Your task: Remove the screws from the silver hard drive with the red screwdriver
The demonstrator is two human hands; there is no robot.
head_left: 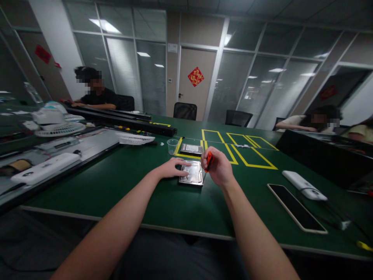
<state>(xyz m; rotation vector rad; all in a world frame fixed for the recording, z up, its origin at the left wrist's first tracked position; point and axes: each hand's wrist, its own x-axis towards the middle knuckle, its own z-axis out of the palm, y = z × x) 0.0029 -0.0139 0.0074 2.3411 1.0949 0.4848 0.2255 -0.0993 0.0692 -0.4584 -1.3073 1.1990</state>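
Observation:
A silver hard drive [192,175] lies flat on the green table in front of me. My left hand [172,168] rests on its left side, thumb and fingers spread apart over the metal cover. In my right hand [220,166] is an orange and black screwdriver [209,161], fingers wrapped round its handle. Its thin shaft points down at the drive's right edge; whether the tip touches a screw is too small to tell. Just behind lies a second hard drive [191,149] inside a yellow taped rectangle.
A clear plastic cup [173,147] stands left of the second drive. At right lie a phone [297,208] and a white power bank [304,185] with cables. Fan parts [58,120] and a long metal panel [90,146] fill the left side. Other people sit at the table's far sides.

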